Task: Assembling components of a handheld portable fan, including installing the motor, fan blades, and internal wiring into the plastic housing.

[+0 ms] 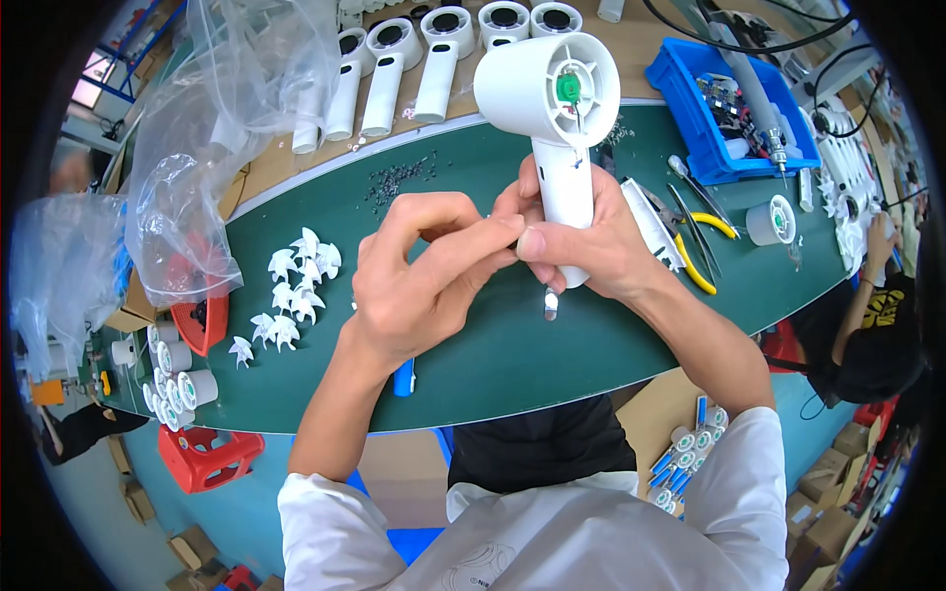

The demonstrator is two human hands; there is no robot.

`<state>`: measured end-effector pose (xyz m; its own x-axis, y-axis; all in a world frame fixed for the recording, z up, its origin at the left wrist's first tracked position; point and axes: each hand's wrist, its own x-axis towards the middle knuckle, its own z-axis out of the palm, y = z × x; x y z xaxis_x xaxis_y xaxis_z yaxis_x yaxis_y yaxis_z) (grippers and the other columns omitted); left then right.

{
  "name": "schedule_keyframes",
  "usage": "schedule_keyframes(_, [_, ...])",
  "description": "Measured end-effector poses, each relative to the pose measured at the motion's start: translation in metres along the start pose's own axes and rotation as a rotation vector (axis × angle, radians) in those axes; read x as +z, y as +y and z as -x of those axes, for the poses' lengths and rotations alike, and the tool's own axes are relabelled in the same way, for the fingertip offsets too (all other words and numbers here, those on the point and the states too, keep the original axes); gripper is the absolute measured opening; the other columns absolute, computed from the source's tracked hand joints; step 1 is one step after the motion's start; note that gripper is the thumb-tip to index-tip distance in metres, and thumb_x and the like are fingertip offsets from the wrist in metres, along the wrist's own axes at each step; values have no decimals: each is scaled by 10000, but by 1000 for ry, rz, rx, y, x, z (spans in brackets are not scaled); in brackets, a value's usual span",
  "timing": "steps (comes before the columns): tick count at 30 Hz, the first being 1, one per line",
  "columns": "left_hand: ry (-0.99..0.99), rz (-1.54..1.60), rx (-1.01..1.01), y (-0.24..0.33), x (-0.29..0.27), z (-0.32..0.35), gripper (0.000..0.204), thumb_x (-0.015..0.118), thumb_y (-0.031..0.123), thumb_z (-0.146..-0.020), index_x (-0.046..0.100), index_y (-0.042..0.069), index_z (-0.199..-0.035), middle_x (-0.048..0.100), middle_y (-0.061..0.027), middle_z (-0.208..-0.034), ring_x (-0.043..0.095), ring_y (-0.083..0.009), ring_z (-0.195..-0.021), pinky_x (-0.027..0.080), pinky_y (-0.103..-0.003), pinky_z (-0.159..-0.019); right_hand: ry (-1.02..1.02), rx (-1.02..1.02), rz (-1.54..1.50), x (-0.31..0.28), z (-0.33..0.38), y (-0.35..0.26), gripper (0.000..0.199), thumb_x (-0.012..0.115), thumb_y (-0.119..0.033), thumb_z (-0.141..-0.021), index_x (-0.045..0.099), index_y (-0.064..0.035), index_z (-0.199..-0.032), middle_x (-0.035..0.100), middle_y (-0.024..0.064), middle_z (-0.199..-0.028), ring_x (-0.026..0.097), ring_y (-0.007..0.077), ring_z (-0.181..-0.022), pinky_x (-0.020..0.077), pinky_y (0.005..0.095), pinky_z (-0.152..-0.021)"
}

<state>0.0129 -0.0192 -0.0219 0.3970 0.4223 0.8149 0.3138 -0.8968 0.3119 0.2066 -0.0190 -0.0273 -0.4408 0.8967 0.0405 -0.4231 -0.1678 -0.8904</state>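
My right hand [596, 231] is wrapped round the white handle of a handheld fan [567, 182], held upright over the green table. The fan's round head is turned to show spokes and a green motor [569, 88] at its centre, with a thin dark wire. My left hand [419, 271] is closed in a pinch, its fingertips meeting my right thumb beside the handle. Whatever lies in that pinch is too small to make out. Just under the handle shows a small shiny piece [551, 303]. A blue cylinder [404, 378] lies partly behind my left wrist.
White fan blades [296, 286] and small dark screws [394, 182] lie on the green table [473, 364]. Finished-looking fans [394, 74] line the back. Yellow-handled pliers [695, 256], tweezers [690, 212] and a blue bin [724, 163] are at right. Fan heads [197, 389] stand at left.
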Motion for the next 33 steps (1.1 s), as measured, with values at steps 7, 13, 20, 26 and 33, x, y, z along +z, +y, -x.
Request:
schedule_keyframes(7, [55,88,-219,3,1,1,188,764,2,-749,667,8,-910,599,-97,-857,580,-133,-649,464,-237,-468,136,-33,83,6,0,-5,351,752,-56,-783,497,-23,-1021,661,115,-832,589,110,-536,463,218,-410])
schedule_keyframes(13, [82,287,-478,0,1,2,56,651,38,-866,636,-8,-894,594,-97,-834,564,-120,-648,445,-220,-472,160,-68,209,7,0,-11,368,767,-68,-774,495,-17,-1016,651,102,-790,580,96,-533,459,215,-422])
schedule_keyframes(20, [-5,512,-637,-1,-2,3,90,599,65,-910,576,-22,-896,556,-49,-826,540,-80,-636,407,-194,-477,172,-73,269,6,0,-11,349,770,-86,-773,512,-17,-998,644,87,-774,556,74,-524,439,211,-422])
schedule_keyframes(26, [-205,850,-907,-11,-14,4,145,598,108,-920,575,-29,-877,547,-49,-790,490,-64,-531,355,-199,-400,136,-85,315,7,1,-8,345,768,-77,-769,525,-18,-1006,641,70,-782,532,67,-509,424,211,-428])
schedule_keyframes(33, [55,875,-859,0,-3,-1,155,596,117,-920,613,-36,-902,525,-37,-754,443,-44,-469,276,-188,-356,-28,-53,69,-1,1,15,397,404,-281,-1008,430,10,-1277,593,110,-966,601,136,-695,492,255,-591])
